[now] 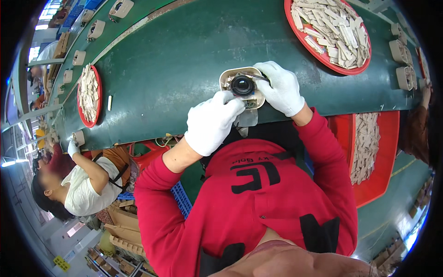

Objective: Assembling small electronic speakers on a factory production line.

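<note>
Red cotton-looking sweatshirt (286,198) foremost, inner parts (249,104) are apparently being fitted by the white-gloved left hand (211,121), its pinch unclear, into a cream, boxy plastic housing (259,96) being clasped by the white-gloved right hand (283,89)'s fingers over the green worktop (184,60); careful alignment is probably being demanded next.

The left glove (213,123) and right glove (281,90) are matt white cloth — the sweatshirt (281,203) matt red cloth too. Cream housing (223,81): smooth, low-sheen plastic; its round black lens (242,85) is glossy. Green tabletop (194,55): smooth, faintly shiny, scuffed — the large red tray (347,70), slick plastic.
</note>
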